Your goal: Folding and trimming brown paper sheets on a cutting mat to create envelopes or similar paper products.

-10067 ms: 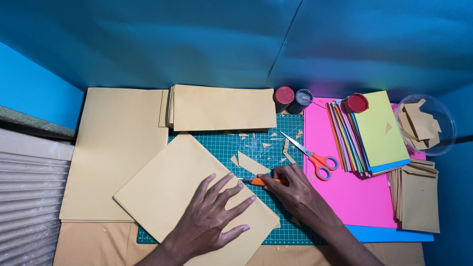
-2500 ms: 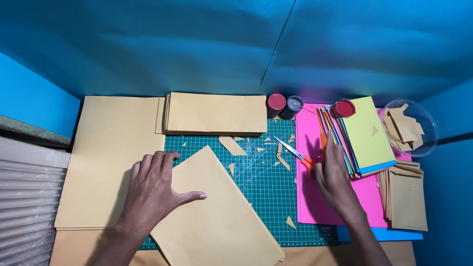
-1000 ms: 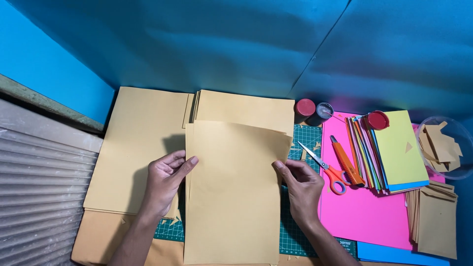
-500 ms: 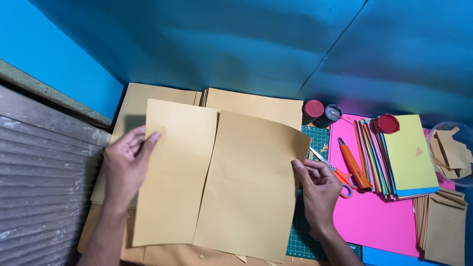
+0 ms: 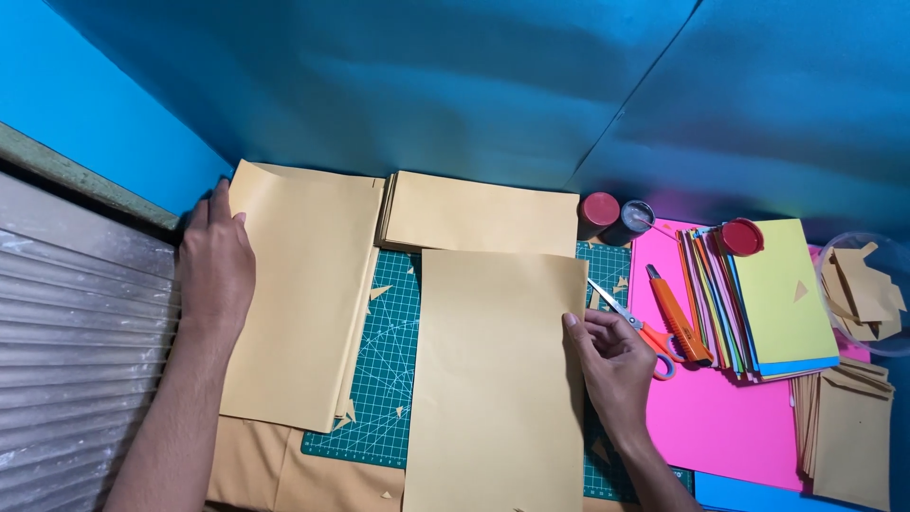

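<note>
A blue backdrop [image 5: 455, 85] fills the far side, creased along a diagonal fold toward the right. At the left edge a ribbed grey shutter-like surface [image 5: 76, 360] runs beside a lighter blue wall strip [image 5: 85, 104]. Light falls evenly from above.

Place: paper-craft work table.
Evidence: green cutting mat [image 5: 379, 379], scissors [image 5: 637, 327], utility knife [image 5: 675, 318], coloured paper stack [image 5: 758, 294], blue backdrop [image 5: 474, 85].

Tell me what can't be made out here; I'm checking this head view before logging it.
- Green cutting mat: its middle is hidden under the tan sheet held by the right hand.
- Scissors: one handle loop is behind that hand.
- Left hand: palm unseen, on the left tan stack.
- Clear bowl: cut off at the right edge.
</note>
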